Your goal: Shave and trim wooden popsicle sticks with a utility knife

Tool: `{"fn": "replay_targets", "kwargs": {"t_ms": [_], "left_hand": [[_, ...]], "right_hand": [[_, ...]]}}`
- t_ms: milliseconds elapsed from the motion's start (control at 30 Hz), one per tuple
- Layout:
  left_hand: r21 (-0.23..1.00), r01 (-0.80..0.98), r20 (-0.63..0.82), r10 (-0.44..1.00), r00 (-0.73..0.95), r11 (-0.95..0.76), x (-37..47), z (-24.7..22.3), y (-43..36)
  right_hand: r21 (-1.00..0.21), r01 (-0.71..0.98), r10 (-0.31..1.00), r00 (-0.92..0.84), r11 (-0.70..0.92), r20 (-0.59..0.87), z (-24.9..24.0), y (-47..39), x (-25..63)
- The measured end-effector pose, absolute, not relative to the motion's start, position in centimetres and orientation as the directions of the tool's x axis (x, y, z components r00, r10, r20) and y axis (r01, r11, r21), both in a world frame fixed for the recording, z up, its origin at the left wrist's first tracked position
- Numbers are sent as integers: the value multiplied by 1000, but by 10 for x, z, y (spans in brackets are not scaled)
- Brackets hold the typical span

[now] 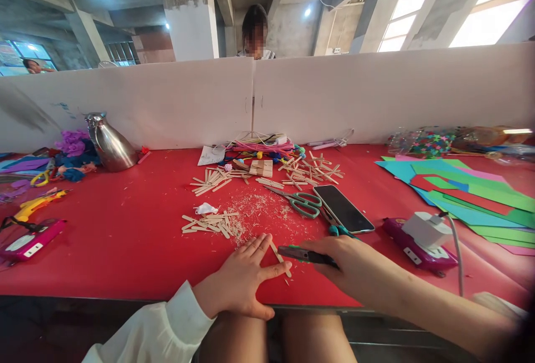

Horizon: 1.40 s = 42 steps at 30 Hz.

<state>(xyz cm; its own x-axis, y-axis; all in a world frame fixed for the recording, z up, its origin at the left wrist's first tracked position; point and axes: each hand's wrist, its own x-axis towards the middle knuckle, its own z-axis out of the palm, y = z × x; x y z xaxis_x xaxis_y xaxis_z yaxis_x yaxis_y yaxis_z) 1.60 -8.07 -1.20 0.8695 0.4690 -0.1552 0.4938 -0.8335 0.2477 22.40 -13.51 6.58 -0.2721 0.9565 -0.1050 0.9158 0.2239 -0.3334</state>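
One wooden stick [281,259] lies under the left hand's [247,274] spread fingers; the right hand [346,260], fingers curled, grips a utility knife [307,255] beside it.

There are three loose heaps of wooden sticks [209,223], and one single stick [286,267] apart from them. Of scissors [307,205] there are two pairs with greenish handles, and probably one yellow pair, which is seen poorly. There are also two power strips [32,241], one phone [345,208], one charger [425,230], one metal jug [112,143], one dark hand tool [308,255] and two other persons [254,31].
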Motion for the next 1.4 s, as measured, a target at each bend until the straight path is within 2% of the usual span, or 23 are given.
{"fn": "replay_targets", "kwargs": {"t_ms": [167, 233, 300, 433, 533, 600, 667, 767, 833, 967, 1233, 1400], "left_hand": [[254, 496, -169, 466, 868, -831, 16, -12, -80], [244, 506, -174, 476, 862, -828, 16, -12, -81], [232, 509, -167, 482, 860, -829, 16, -12, -81], [210, 490, -137, 470, 872, -846, 15, -14, -81], [195, 490, -132, 472, 872, -850, 12, -19, -79], [201, 489, -124, 473, 872, -849, 11, -22, -78], [209, 483, -109, 470, 876, -850, 10, -24, -77], [220, 476, -105, 464, 879, -851, 11, -21, -79], [218, 486, -120, 471, 874, -846, 13, -18, -80], [219, 511, -173, 482, 859, -831, 16, -10, -83], [248, 481, -121, 466, 876, -841, 14, -11, -83], [264, 460, -75, 458, 886, -848, 13, -18, -82]], "right_hand": [[-283, 939, 960, -243, 196, -140, 70, -130, 212], [-359, 924, 967, -198, 130, -160, 67, -130, 211], [-489, 871, 976, -144, 47, -164, 61, -131, 215], [-564, 822, 972, -66, -75, -225, 43, -139, 227], [-593, 803, 981, -56, -66, -185, 35, -147, 229], [-614, 789, 991, -101, 29, -83, 33, -154, 226], [-535, 826, 983, -178, 178, 53, 31, -161, 223], [-331, 917, 975, -206, 222, 84, 31, -167, 222], [-284, 931, 973, -211, 228, 89, 34, -167, 223], [-314, 926, 977, -205, 211, 50, 43, -162, 227], [-378, 905, 977, -211, 194, -5, 48, -154, 224], [-325, 933, 976, -198, 158, -92, 58, -147, 220]]}}
